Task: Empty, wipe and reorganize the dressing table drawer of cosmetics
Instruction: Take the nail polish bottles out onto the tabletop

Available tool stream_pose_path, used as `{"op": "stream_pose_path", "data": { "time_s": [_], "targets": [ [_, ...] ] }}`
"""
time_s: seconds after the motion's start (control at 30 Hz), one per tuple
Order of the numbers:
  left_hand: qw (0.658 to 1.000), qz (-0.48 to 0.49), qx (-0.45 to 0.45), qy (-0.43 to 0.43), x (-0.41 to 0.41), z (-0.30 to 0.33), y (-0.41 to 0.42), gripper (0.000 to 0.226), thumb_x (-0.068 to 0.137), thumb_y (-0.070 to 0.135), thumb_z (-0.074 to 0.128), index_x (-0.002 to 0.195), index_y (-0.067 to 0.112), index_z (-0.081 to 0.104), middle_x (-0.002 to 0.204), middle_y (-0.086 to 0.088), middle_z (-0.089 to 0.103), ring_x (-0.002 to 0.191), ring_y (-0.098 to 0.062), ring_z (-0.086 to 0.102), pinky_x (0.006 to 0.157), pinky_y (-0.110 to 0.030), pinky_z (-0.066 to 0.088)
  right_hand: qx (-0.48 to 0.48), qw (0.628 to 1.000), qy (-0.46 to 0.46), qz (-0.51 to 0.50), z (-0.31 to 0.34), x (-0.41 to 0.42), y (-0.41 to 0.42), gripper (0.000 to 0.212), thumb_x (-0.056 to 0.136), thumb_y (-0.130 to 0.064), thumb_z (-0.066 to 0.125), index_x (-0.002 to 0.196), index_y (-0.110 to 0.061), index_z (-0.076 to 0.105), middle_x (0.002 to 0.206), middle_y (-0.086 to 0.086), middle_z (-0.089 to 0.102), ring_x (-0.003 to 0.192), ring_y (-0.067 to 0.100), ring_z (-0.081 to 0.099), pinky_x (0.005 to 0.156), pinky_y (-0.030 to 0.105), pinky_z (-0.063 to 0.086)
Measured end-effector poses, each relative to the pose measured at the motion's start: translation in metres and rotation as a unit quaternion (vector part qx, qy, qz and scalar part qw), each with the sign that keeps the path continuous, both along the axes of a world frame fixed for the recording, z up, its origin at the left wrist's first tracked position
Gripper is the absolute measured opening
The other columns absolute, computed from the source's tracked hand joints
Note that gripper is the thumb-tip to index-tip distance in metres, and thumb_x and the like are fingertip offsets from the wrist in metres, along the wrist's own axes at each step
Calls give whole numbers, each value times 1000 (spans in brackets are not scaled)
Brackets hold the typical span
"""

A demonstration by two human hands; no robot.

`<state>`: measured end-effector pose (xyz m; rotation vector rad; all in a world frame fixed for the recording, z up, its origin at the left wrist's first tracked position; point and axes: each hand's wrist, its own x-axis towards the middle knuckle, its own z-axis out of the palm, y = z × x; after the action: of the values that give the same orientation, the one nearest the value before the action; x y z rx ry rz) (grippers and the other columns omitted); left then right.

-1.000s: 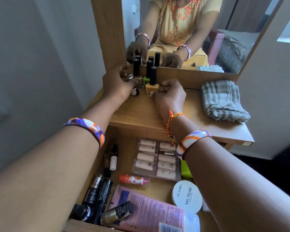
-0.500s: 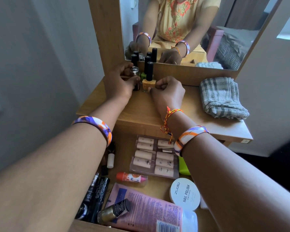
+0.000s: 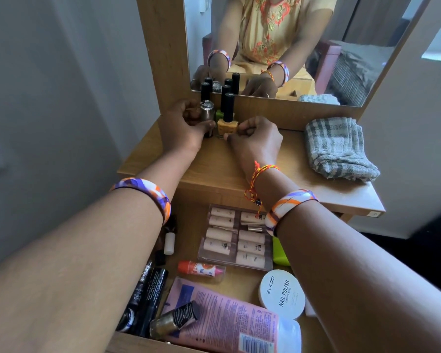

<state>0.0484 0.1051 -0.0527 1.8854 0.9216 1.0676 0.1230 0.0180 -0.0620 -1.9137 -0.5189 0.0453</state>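
Several nail polish bottles stand in a cluster at the back of the dressing table top [image 3: 214, 169], against the mirror frame. My left hand [image 3: 181, 128] grips a small bottle with a silver cap [image 3: 207, 110] at the cluster's left. My right hand [image 3: 255, 141] pinches the base of a yellow-orange bottle with a black cap [image 3: 227, 124]. A green bottle [image 3: 219, 113] stands behind them. Below, the open drawer [image 3: 239, 281] holds a clear box of press-on nails [image 3: 236, 238], a red tube [image 3: 201, 268], a pink tube [image 3: 222, 324] and a gold polish bottle [image 3: 175, 319].
A folded grey checked cloth [image 3: 339, 149] lies at the right of the table top. A white nail polish remover tub [image 3: 281, 294], black mascara tubes [image 3: 148, 296], a small white-capped bottle [image 3: 169, 242] and a green item [image 3: 280, 256] are in the drawer. The mirror [image 3: 316, 34] stands behind.
My left hand has closed round the silver-capped bottle and set it beside the yellow-orange one. My right hand stays at the yellow-orange bottle's base. The camera dipped slightly.
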Motion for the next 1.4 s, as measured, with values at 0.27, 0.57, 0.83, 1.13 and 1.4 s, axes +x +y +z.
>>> {"op": "stream_pose_path", "data": {
  "time_s": [0.27,0.57,0.83,1.13,1.4],
  "targets": [
    [1000,1,-15,23,-1,-2,1,51,72,14,78,117,4,58,113,-10,66,99,-18,62,79,-17,44,5,1000,-4,7,-1,1,0,23,71,-21,78,90,-13,67,99,4,67,91,17,61,79,28,53],
    [998,32,1,52,-28,-2,-6,41,81,21,70,118,11,58,113,-3,63,103,-16,59,82,-20,44,75,997,-8,-30,-1,-2,-11,34,66,-26,79,56,-22,47,58,-11,47,65,11,47,65,24,41],
    [950,-74,290,84,-91,-17,-53,6,80,5,56,85,5,59,78,-5,57,70,-17,52,58,-31,43,187,960,-195,77,-8,-65,-44,52,81,-36,59,47,-30,20,40,-9,21,42,3,22,45,16,18],
    [820,-79,92,560,-125,-39,-65,24,84,13,58,104,1,62,108,-18,63,102,-35,62,74,-34,48,-256,842,-245,406,-55,-103,-40,21,84,-17,59,100,-4,58,102,20,65,97,38,61,74,37,46],
    [782,-76,98,611,-127,-55,-75,30,85,8,56,115,8,57,117,-12,60,108,-30,60,72,-32,43,-316,802,-241,445,-74,-108,-41,43,85,-19,61,125,-6,50,121,17,58,110,33,57,86,31,43]
  ]
}}
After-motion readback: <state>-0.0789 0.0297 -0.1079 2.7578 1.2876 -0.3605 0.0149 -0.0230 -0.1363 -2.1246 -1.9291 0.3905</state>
